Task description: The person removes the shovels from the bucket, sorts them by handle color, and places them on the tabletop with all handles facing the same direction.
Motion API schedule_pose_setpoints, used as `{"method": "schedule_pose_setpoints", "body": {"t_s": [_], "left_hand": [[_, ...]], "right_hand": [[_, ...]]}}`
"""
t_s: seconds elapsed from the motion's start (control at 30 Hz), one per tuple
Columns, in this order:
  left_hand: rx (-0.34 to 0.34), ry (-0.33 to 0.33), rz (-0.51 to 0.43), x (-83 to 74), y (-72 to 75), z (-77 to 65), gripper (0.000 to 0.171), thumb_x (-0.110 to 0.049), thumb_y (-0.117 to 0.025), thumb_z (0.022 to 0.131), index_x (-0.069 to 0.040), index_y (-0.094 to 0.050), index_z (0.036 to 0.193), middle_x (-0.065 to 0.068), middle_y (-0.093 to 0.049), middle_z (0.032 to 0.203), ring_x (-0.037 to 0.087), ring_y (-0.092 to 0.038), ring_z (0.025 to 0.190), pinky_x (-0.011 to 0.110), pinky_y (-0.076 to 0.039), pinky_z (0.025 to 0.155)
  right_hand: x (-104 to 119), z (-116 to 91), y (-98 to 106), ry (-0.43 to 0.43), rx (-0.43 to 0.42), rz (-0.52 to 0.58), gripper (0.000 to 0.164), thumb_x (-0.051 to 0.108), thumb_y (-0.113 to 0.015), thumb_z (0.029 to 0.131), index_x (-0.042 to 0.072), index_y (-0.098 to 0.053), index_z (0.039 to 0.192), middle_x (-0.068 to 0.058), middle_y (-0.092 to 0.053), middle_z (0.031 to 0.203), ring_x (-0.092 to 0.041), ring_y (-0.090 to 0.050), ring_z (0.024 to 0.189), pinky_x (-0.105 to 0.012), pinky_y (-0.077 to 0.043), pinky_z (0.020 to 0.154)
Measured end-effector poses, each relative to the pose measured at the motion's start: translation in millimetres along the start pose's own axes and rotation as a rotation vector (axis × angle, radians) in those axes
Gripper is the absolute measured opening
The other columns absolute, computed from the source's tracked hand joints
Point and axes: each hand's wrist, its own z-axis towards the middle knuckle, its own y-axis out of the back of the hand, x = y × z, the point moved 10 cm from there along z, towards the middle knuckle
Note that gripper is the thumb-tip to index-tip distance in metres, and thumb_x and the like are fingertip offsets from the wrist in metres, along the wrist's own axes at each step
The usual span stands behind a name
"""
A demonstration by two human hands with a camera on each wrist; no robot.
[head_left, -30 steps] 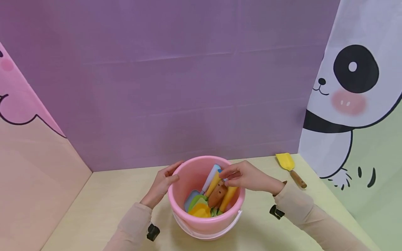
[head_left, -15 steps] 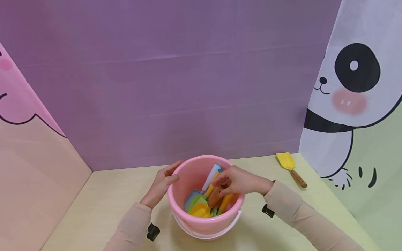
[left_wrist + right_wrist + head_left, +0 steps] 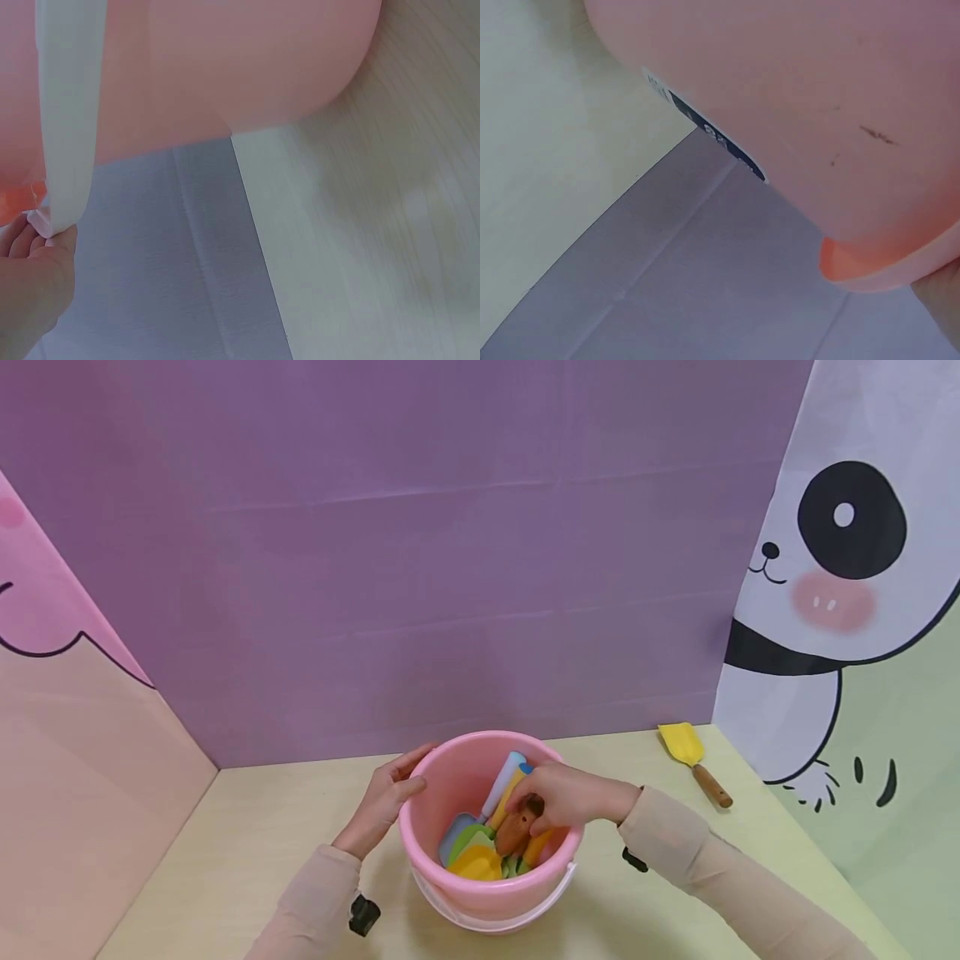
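A pink bucket (image 3: 491, 906) stands on the table, a white bail handle (image 3: 495, 927) hanging down its front. My left hand (image 3: 382, 806) grips the rim on the left, thumb over the edge; the left wrist view also shows that hand (image 3: 37, 292) at the rim. Inside the bucket lie a yellow scoop (image 3: 477, 862), a green one (image 3: 471, 839), a grey-blue one (image 3: 456, 835), and a pale blue-lilac handle (image 3: 501, 789). My right hand (image 3: 573, 793) reaches over the right rim, its curled fingers and thumb about a brown wooden handle (image 3: 512, 835). Its fingertips are partly hidden.
A yellow toy shovel (image 3: 682, 745) with a wooden handle lies at the table's back right. A purple backdrop (image 3: 465, 568) rises behind the table (image 3: 285, 827). Side panels stand left and right, the right one bearing a panda drawing (image 3: 795, 647).
My right hand has moved left and down into the bucket, from above the handles to the brown wooden handle. The left hand stays on the rim.
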Motion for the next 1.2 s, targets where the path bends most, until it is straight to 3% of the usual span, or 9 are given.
{"method": "schedule_pose_setpoints", "body": {"t_s": [0.23, 0.57, 1.2], "left_hand": [[-0.018, 0.008, 0.025, 0.4, 3.9, 0.6, 0.051, -0.005, -0.047, 0.085, -0.010, -0.046, 0.135, 0.012, -0.049, 0.135, 0.023, -0.055, 0.111, 0.024, -0.050, 0.085], [-0.014, 0.013, 0.012, 1.1, 3.6, -3.6, 0.050, -0.004, -0.046, 0.087, -0.007, -0.044, 0.136, 0.014, -0.047, 0.136, 0.028, -0.053, 0.115, 0.026, -0.049, 0.088], [-0.014, 0.013, 0.014, 0.8, 1.1, -1.0, 0.051, -0.005, -0.047, 0.085, -0.009, -0.044, 0.136, 0.013, -0.048, 0.135, 0.026, -0.054, 0.113, 0.026, -0.050, 0.087]], "right_hand": [[1, 8, -5, 0.000, 0.050, -0.031, 0.027, 0.008, -0.074, 0.072, 0.016, -0.073, 0.098, 0.011, -0.068, 0.088, -0.002, -0.052, 0.079, -0.014, -0.047, 0.071], [1, 15, -17, -0.056, 0.094, 0.176, 0.028, 0.003, -0.072, 0.073, 0.007, -0.072, 0.101, 0.005, -0.072, 0.087, -0.001, -0.059, 0.086, -0.014, -0.051, 0.068], [4, 12, -12, -0.012, 0.070, 0.148, 0.022, 0.005, -0.072, 0.075, 0.005, -0.073, 0.096, 0.002, -0.072, 0.084, 0.001, -0.059, 0.086, -0.013, -0.050, 0.071]]}}
